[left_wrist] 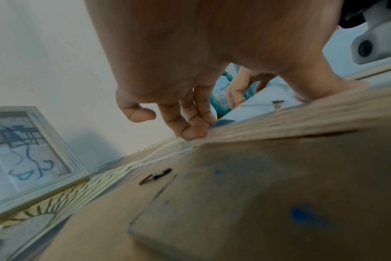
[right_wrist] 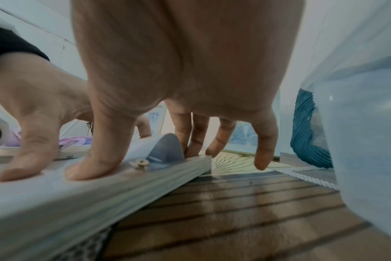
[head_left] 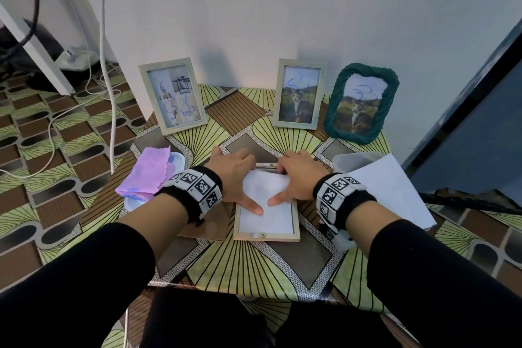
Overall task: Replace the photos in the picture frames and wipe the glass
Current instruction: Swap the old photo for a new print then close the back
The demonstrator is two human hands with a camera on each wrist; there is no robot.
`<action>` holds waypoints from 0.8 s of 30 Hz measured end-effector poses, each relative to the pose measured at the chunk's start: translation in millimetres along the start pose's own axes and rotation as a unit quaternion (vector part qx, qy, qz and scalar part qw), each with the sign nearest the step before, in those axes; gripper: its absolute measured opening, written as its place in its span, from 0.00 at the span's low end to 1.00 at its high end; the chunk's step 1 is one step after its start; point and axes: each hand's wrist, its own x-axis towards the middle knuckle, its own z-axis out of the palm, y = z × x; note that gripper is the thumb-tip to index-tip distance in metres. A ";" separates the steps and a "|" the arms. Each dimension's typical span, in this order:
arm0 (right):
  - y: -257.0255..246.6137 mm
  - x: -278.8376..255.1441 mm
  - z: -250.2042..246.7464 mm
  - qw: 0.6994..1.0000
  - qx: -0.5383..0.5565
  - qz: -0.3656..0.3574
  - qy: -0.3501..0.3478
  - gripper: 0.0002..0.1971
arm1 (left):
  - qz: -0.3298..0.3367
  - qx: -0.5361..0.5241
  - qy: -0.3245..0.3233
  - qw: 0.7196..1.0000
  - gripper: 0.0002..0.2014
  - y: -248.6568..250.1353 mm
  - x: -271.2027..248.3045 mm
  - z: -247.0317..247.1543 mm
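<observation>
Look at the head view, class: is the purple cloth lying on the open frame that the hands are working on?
No. The purple cloth lies on a white container left of the left hand, apart from the flat wooden frame.

L hand (head_left: 234, 175) & R hand (head_left: 296, 178) pressing white photo (head_left: 271, 206), face-down wooden frame (head_left: 267, 237), patterned table (head_left: 254, 268)

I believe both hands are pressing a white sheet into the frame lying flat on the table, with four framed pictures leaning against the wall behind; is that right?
Nearly: the head view shows three frames at the wall, not four. Both hands, left hand and right hand, do press the white sheet into the flat frame.
</observation>
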 end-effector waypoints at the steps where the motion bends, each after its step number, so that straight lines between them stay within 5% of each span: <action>1: -0.8 -0.2 -0.2 1.000 -0.002 0.004 -0.005 0.36 | -0.002 -0.004 -0.002 1.000 0.54 0.2 0.0 0.1; 10: -8.6 -7.2 4.1 1.000 0.010 0.027 0.007 0.35 | -0.018 -0.053 0.006 0.998 0.52 0.9 -7.1 3.0; 18: -6.3 -19.7 16.5 0.989 0.113 -0.001 0.092 0.45 | -0.092 -0.175 0.033 0.980 0.45 13.2 -19.8 0.5; 24: -12.9 -40.1 13.1 0.981 0.170 -0.009 0.092 0.52 | -0.125 -0.193 0.065 0.971 0.44 23.6 -31.2 0.9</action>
